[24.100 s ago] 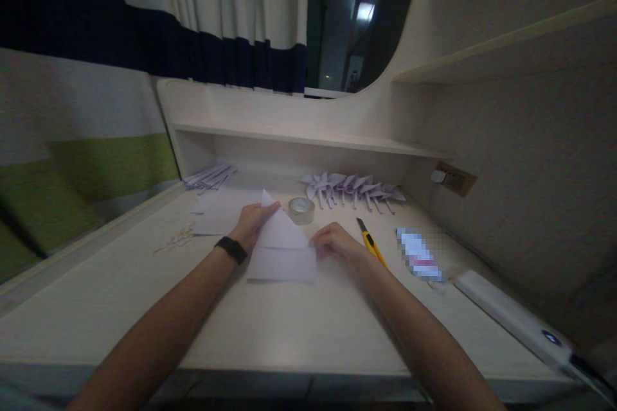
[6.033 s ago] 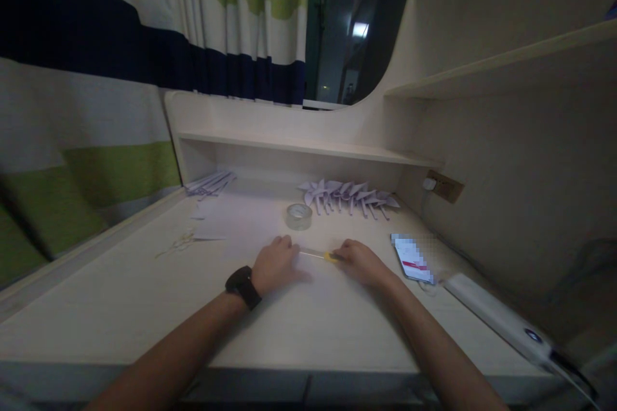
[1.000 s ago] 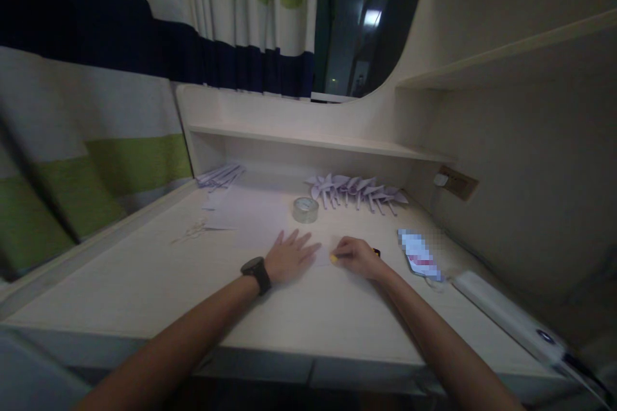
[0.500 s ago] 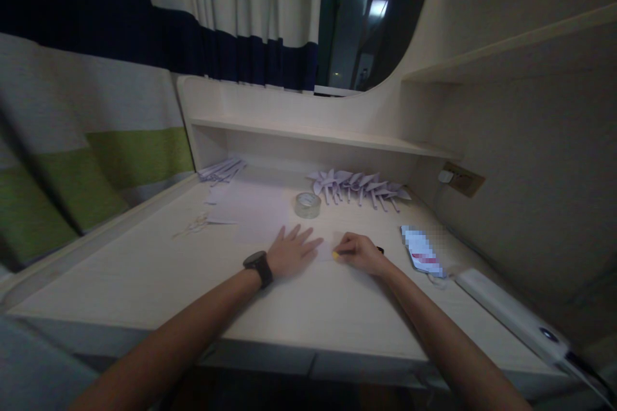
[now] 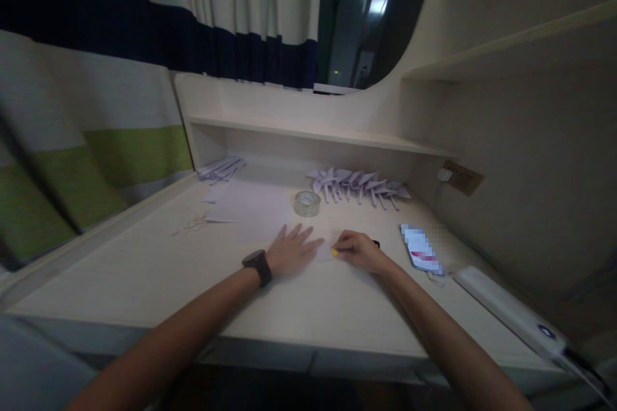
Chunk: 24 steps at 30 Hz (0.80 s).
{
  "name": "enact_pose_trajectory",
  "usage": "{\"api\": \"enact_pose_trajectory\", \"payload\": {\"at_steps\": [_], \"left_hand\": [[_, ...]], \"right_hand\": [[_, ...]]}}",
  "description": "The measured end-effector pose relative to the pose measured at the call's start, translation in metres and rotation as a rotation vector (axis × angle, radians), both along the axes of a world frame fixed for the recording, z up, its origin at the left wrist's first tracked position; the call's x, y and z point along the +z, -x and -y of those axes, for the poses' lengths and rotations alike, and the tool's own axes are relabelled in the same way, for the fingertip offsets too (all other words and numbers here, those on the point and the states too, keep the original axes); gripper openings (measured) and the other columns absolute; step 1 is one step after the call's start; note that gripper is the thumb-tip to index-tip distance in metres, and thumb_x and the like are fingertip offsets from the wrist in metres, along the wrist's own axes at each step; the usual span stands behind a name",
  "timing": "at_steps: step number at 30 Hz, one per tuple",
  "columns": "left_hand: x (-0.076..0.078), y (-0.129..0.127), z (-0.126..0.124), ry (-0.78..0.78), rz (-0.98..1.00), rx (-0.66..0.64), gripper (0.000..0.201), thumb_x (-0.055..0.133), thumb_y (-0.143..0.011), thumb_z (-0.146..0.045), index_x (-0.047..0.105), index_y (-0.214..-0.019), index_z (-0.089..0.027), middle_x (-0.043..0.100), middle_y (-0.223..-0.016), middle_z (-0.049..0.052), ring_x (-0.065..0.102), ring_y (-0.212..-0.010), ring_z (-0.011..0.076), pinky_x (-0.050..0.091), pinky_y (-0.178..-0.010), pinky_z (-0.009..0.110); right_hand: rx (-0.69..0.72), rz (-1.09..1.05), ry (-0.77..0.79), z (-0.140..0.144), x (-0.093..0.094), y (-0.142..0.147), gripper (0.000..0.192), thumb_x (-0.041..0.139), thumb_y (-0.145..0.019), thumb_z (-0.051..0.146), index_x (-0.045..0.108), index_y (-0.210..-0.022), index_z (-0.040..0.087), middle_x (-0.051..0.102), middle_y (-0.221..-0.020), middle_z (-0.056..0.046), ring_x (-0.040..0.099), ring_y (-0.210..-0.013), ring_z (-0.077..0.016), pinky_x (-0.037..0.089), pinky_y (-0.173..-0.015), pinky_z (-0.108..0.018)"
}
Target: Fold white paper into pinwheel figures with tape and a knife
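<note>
My left hand (image 5: 292, 253), with a dark watch on its wrist, lies flat with fingers spread over a small piece of white paper (image 5: 323, 251). Beside it, on the paper's right edge, my right hand (image 5: 357, 250) is closed in a pinch on a small yellow object (image 5: 335, 252), whose kind I cannot make out. A black piece (image 5: 376, 244) shows behind the right hand; whether it belongs to the yellow object is unclear. Just beyond the hands stands a roll of clear tape (image 5: 307, 204).
White paper sheets (image 5: 255, 199) lie at the back left, near rolled paper sticks (image 5: 222, 169) and thin loose strands (image 5: 193, 225). Several paper pinwheels (image 5: 359, 185) line the back right. On the right are a phone (image 5: 421, 249) and a white power strip (image 5: 508, 311).
The right hand has shifted very slightly, and the black piece behind it sits a little further left. The left hand stays flat on the paper.
</note>
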<state>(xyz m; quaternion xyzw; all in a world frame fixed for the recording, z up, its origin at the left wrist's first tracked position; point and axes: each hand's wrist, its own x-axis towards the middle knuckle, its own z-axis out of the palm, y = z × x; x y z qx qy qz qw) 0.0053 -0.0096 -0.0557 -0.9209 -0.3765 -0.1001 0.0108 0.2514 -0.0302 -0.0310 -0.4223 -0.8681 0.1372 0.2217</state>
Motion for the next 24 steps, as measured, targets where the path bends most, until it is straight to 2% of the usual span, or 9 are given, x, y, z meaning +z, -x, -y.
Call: {"api": "enact_pose_trajectory", "payload": {"at_steps": [7,21,24], "left_hand": [[-0.002,0.000,-0.001,-0.013,-0.023,-0.006,0.049,0.015,-0.095,-0.049,0.027,-0.142,-0.041,0.026,-0.151,0.003,0.021,-0.137,0.0322,0.013,-0.105,0.059],[0.002,0.001,0.000,0.017,0.011,-0.023,0.047,0.019,-0.095,-0.049,0.030,-0.141,-0.040,0.026,-0.151,0.003,0.021,-0.137,0.0312,0.010,-0.106,0.058],[0.003,0.001,0.001,0.020,0.015,-0.025,0.047,0.019,-0.095,-0.050,0.031,-0.140,-0.040,0.026,-0.151,0.003,0.022,-0.137,0.0309,0.011,-0.106,0.058]], "right_hand": [[0.029,-0.035,0.031,-0.007,-0.004,-0.002,0.018,0.064,-0.078,0.021,0.074,-0.094,0.020,0.064,-0.091,-0.006,0.061,-0.082,-0.0165,0.044,-0.078,-0.025],[0.028,-0.052,0.117,-0.003,0.004,-0.013,0.019,0.065,-0.076,0.021,0.075,-0.093,0.022,0.065,-0.093,-0.005,0.061,-0.082,-0.0166,0.045,-0.078,-0.027],[0.066,-0.036,0.143,-0.002,0.007,-0.014,0.019,0.066,-0.075,0.023,0.075,-0.092,0.020,0.066,-0.092,-0.006,0.061,-0.083,-0.0175,0.045,-0.078,-0.027]]}}
